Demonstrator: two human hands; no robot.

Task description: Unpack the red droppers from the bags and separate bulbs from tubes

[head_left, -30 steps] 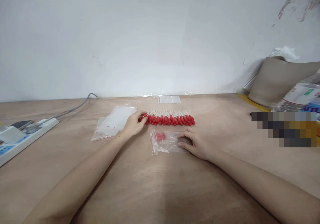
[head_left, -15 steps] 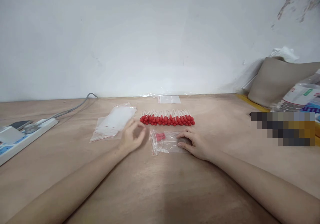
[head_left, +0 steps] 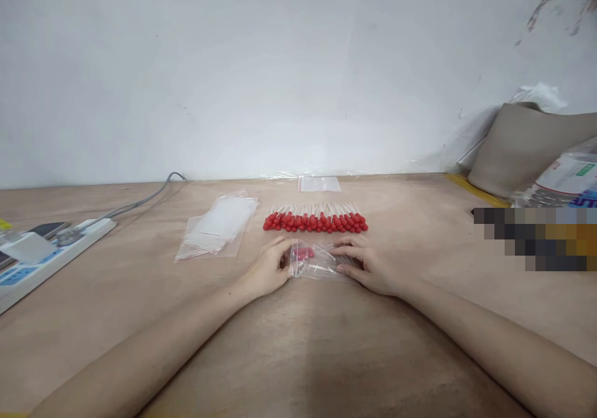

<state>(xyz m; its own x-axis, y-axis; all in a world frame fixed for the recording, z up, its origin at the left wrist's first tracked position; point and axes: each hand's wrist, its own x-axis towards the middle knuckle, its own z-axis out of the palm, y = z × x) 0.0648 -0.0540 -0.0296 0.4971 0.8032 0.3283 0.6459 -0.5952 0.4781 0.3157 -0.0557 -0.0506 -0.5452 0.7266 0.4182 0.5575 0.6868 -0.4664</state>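
Note:
A clear plastic zip bag (head_left: 321, 267) lies flat on the table between my hands, with a few red-headed sticks (head_left: 305, 253) inside it. My left hand (head_left: 272, 269) is closed on the bag's left end, its fingertips partly hidden behind the plastic. At the right end, my right hand (head_left: 373, 267) grips the bag between thumb and fingers. Just beyond the bag, a long row of pale sticks with red heads (head_left: 317, 220), like large matches, lies side by side with heads toward me.
A pile of flat clear bags (head_left: 217, 225) lies left of the row. Another bag (head_left: 320, 184) is near the wall. A power strip (head_left: 60, 259) with a plug and grey cable is at far left. A grey-brown container (head_left: 517, 150) and plastic bottle (head_left: 562, 178) stand at right.
My left hand has moved right onto the bag's left end and closed on it. My right hand stays at the other end. The view has shifted slightly.

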